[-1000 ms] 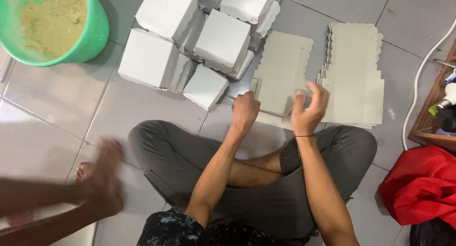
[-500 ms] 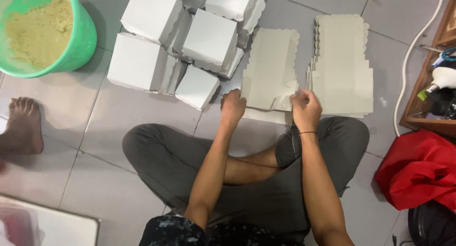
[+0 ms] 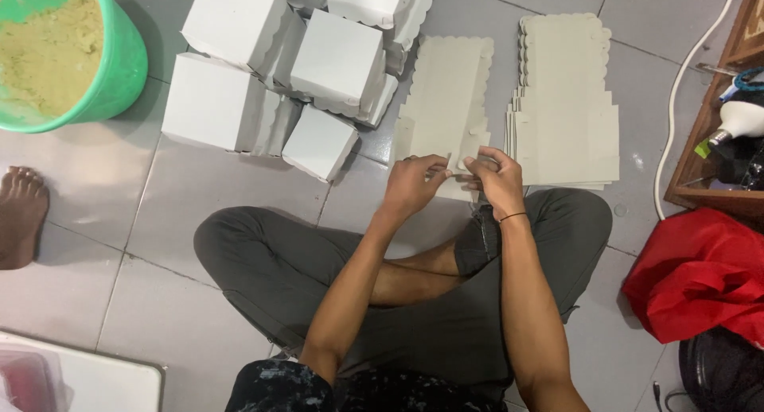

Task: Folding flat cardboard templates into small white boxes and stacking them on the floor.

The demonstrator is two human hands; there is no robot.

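Now I've got both hands on the flat box blank (image 3: 442, 102) lying on the floor just beyond my knees; left hand (image 3: 411, 185) and right hand (image 3: 495, 180) pinch its near edge; folding looks just begun, next I'd judge creasing that flap; pale grey card, scalloped edges, unfolded

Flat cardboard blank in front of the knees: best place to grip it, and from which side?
Probably the near short edge, from the person's side. The flat cardboard blank lies lengthwise away from them, its near end free, where the left hand and right hand already pinch it. Folded white boxes crowd its left, the blank stack its right.
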